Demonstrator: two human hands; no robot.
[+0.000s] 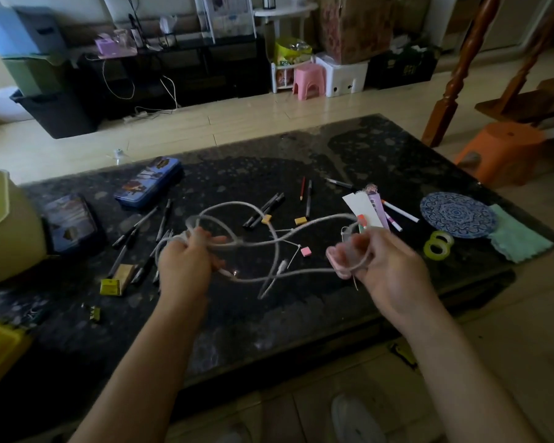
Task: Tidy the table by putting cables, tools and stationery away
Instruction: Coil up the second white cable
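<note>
1. The white cable (pixel 278 247) hangs in loose, tangled loops, gripped by my left hand (pixel 183 266) and my right hand (pixel 387 270).
2. The black pens (pixel 135 228) lie scattered flat, left of the cable.
3. The pink eraser (pixel 305 251) lies flat among the loops.

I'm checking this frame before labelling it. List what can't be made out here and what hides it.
Head view: the end of the cable inside the grip of the right hand; motion blur smears the fingers there.
Head view: the pens by the left hand; the hand covers some, so no count.
Head view: the pale bin; cut off by the left edge.
Head view: the print on the blue pencil case; too dim and small.
</note>
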